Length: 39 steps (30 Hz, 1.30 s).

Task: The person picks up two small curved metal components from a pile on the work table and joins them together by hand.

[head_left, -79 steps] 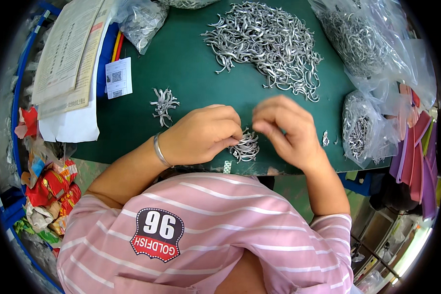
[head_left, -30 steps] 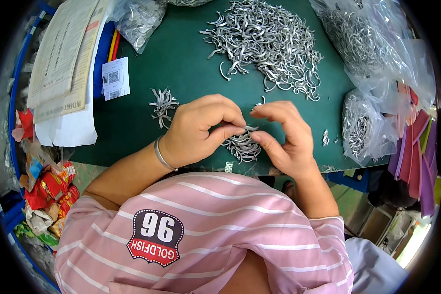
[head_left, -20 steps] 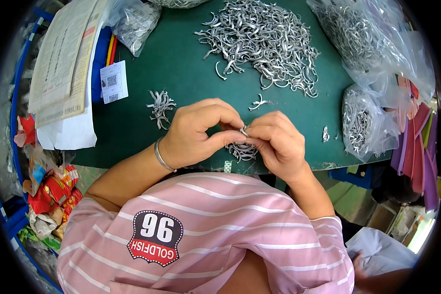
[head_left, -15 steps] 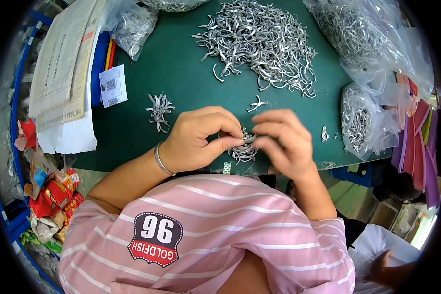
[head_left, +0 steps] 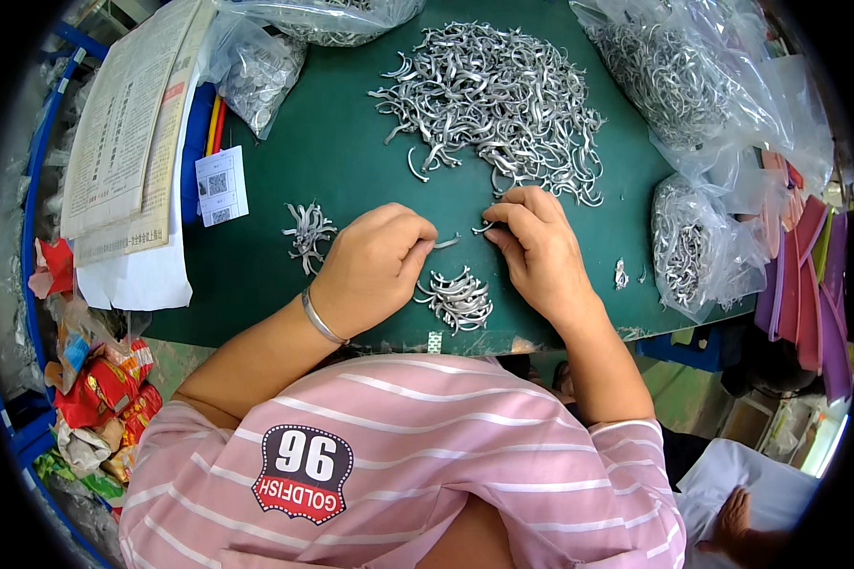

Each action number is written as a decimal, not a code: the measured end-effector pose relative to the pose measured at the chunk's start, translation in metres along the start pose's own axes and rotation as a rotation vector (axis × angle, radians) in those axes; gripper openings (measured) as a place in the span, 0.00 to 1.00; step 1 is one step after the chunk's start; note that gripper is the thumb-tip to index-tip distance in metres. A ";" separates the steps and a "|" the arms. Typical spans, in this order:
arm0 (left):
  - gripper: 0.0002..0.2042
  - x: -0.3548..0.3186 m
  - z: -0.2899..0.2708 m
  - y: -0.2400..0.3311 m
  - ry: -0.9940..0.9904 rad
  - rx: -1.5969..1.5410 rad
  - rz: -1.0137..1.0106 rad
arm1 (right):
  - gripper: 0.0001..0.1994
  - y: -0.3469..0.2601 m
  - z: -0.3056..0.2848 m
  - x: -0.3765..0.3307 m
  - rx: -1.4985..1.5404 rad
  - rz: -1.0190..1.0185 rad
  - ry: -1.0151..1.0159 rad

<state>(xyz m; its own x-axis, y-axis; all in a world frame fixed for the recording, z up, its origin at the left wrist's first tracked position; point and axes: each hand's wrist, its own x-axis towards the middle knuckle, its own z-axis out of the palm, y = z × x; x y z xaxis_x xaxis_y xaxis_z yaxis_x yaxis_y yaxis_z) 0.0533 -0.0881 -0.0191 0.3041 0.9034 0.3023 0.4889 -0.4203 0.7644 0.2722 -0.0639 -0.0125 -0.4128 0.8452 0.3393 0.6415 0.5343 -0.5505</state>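
My left hand (head_left: 375,270), a metal bangle on its wrist, pinches a small curved silvery metal piece (head_left: 448,242) that sticks out to the right of the fingertips. Opposite it, my right hand (head_left: 544,254) grips another curved metal piece (head_left: 483,228) between thumb and forefinger. The two pieces are apart, with a narrow gap between them. Just below, near the table's front edge, lies a small heap of curved metal pieces (head_left: 457,301). A second small heap (head_left: 308,235) sits left of my left hand. Beyond my hands spreads a large pile of the same pieces (head_left: 493,104).
Clear plastic bags of metal pieces (head_left: 674,85) stand at the far right, with a smaller bag (head_left: 688,247) below. Printed sheets (head_left: 128,123) and a small label card (head_left: 221,186) are at the left of the green table (head_left: 351,114). Another person's hand (head_left: 733,517) shows lower right.
Both hands have left the near small heap, which now shows fully. My left hand moved slightly left; my right hand moved up toward the large pile. A metal piece now shows at each hand's fingertips.
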 end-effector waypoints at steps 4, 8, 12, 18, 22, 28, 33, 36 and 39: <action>0.07 0.001 0.001 -0.002 0.029 0.042 0.075 | 0.07 0.003 -0.001 0.005 -0.068 -0.016 -0.016; 0.08 0.002 -0.002 0.004 0.019 -0.039 0.034 | 0.06 0.000 -0.007 0.006 0.025 0.037 -0.011; 0.09 0.001 -0.003 0.007 0.014 -0.106 0.003 | 0.04 -0.002 -0.008 0.006 0.167 0.121 -0.024; 0.14 0.003 0.001 0.010 0.050 -0.217 -0.017 | 0.03 -0.007 -0.005 0.009 0.303 0.121 -0.067; 0.16 0.006 0.004 0.006 0.032 -0.123 0.040 | 0.04 -0.013 -0.008 0.009 0.241 0.130 -0.091; 0.15 0.000 -0.002 0.003 -0.011 -0.084 0.020 | 0.01 0.017 -0.059 -0.030 -0.098 0.258 0.331; 0.13 0.001 -0.004 0.006 0.054 -0.134 -0.004 | 0.04 0.078 -0.138 -0.090 -0.686 0.443 0.551; 0.12 0.001 -0.004 0.007 0.077 -0.127 0.014 | 0.04 0.090 -0.153 -0.100 -0.819 0.514 0.405; 0.11 0.004 -0.004 0.003 0.117 -0.128 0.042 | 0.04 0.065 -0.127 -0.069 -0.625 0.357 0.578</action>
<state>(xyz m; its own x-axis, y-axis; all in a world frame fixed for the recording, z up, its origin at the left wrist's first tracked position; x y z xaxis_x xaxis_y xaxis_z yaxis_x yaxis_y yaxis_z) 0.0526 -0.0853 -0.0126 0.2211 0.8920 0.3942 0.3671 -0.4506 0.8137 0.4244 -0.0864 0.0248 0.1554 0.7446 0.6491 0.9706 0.0073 -0.2407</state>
